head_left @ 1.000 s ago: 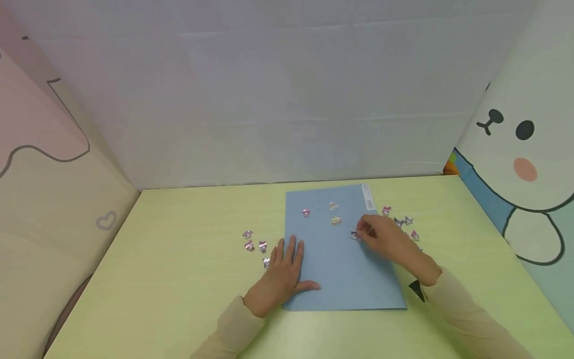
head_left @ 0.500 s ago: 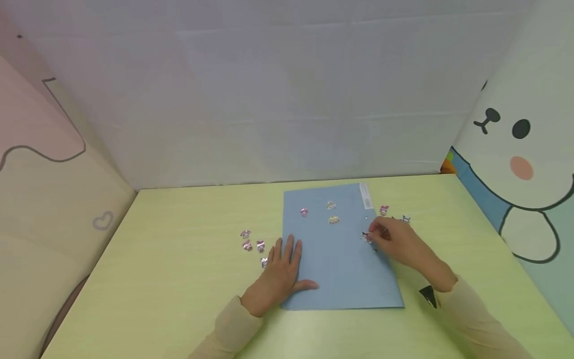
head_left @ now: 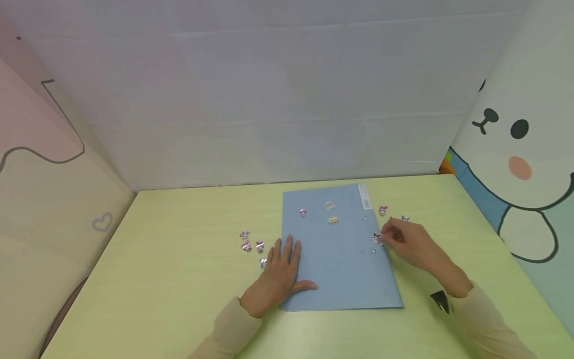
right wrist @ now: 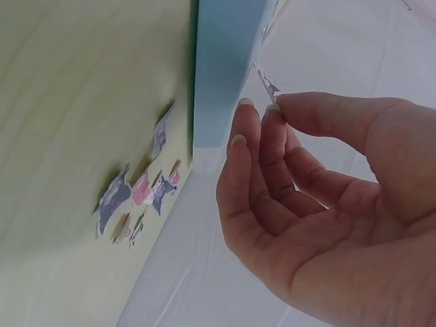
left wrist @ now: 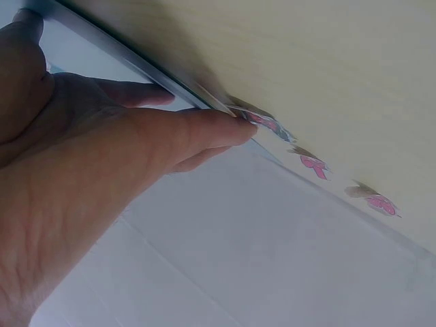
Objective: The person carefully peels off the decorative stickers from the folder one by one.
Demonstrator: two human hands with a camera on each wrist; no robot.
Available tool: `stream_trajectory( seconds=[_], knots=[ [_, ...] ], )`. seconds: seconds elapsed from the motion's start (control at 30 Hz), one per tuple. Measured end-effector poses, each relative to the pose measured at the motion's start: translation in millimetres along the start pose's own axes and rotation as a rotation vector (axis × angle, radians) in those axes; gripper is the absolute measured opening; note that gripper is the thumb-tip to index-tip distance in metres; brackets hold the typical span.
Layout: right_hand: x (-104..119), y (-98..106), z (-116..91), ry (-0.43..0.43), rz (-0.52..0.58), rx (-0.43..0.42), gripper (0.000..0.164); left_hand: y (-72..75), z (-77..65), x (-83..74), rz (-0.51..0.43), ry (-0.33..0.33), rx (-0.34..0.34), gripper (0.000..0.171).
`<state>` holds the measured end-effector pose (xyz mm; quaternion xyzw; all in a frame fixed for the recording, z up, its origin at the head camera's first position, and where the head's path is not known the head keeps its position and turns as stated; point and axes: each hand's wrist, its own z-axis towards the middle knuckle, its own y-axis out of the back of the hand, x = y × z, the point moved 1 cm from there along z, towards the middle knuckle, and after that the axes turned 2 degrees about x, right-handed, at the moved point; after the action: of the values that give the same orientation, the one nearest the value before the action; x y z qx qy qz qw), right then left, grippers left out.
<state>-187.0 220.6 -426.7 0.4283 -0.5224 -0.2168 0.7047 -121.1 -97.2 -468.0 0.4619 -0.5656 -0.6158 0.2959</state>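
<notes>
A light-blue folder [head_left: 341,279] lies on the table, with a pink sticker [head_left: 303,212] and two pale yellowish stickers [head_left: 332,220] on its upper part. My left hand [head_left: 280,279] rests spread across its left edge, thumb out over the cover. Between thumb and index finger my right hand [head_left: 414,247] pinches a small dark-and-white character sticker [head_left: 377,238], held over the folder's right edge. The right wrist view shows this sticker [right wrist: 268,83] edge-on at the fingertips, the other fingers loosely curled.
Several stickers [head_left: 246,246] lie left of the folder, one [head_left: 263,263] right by the left hand. More stickers [right wrist: 139,191] lie to its right, including a larger dark one [head_left: 440,301] near the right sleeve. Walls enclose the table [head_left: 179,279] at back and sides.
My right hand has moved right with the pinched sticker, from over the cover to the folder's right edge. Two small studs on the cover now show. The left hand stays in place.
</notes>
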Motion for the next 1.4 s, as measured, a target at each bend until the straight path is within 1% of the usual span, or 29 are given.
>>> stream_trajectory(
  seconds=[0.2, 0.4, 0.57, 0.9, 1.1, 1.27, 1.4],
  knots=[
    [-3.5, 5.7, -8.6, -0.031, 0.001, -0.001, 0.01, -1.6, 0.8, 0.6, 0.009, 0.006, 0.006, 0.101],
    [-12.0, 10.0, -17.4, -0.02, -0.028, -0.01, 0.008, -3.1, 2.0, 1.6, 0.031, -0.003, -0.007, 0.1],
    [-20.3, 12.0, -23.9, -0.029, -0.048, 0.007, 0.006, -3.0, 2.1, 1.9, 0.033, -0.009, -0.019, 0.099],
    [-31.8, 14.5, -34.1, -0.072, -0.061, 0.095, 0.008, -1.6, 0.6, 1.0, 0.029, -0.013, -0.017, 0.099],
    [-37.1, 15.6, -35.6, -0.098, -0.073, 0.143, 0.007, -1.8, 1.3, 1.6, 0.031, -0.009, -0.014, 0.099],
    [-39.5, 15.6, -36.0, -0.13, -0.067, 0.188, 0.007, -1.7, 1.2, 1.5, 0.014, -0.01, -0.01, 0.099],
    [-40.5, 13.9, -36.1, -0.149, -0.065, 0.203, 0.007, -2.5, 1.1, 2.0, 0.0, -0.007, -0.004, 0.099]
  ],
)
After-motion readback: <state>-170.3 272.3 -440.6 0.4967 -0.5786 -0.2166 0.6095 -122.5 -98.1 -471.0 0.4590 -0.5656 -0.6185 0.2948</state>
